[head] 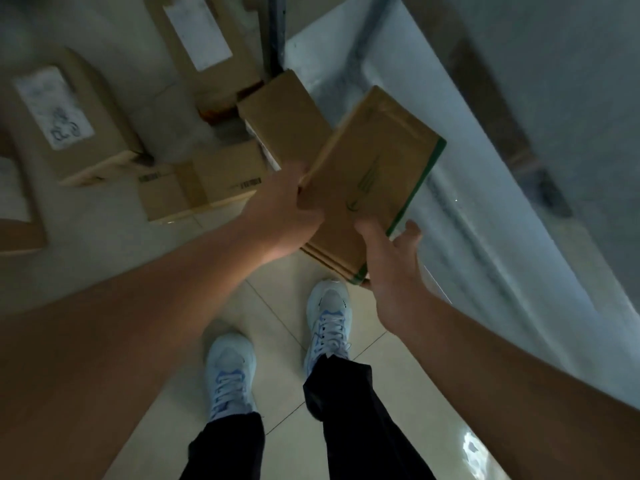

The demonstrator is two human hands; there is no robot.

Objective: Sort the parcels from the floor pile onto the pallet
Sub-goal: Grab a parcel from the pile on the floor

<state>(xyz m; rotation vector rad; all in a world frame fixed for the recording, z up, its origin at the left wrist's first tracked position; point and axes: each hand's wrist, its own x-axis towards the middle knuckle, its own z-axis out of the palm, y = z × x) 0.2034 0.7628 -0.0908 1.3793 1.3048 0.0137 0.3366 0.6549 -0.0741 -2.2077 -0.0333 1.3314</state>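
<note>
A flat brown cardboard parcel [372, 174] with a green edge and a green logo is held in the air above the floor tiles. My left hand [284, 213] grips its left side, fingers hidden beneath it. My right hand [391, 268] holds its near right corner, thumb on top and fingers curled under. Several brown parcels lie on the floor beyond: a small box [284, 123] just past the held one, a low box [204, 185], a box with a white label [69, 119] at the left, and a long labelled box [204, 46] at the back.
My two feet in white shoes [230, 372] stand on pale floor tiles. A grey-white wall or panel [519, 150] runs along the right side. Another brown box edge [20, 233] shows at the far left. No pallet is plainly in view.
</note>
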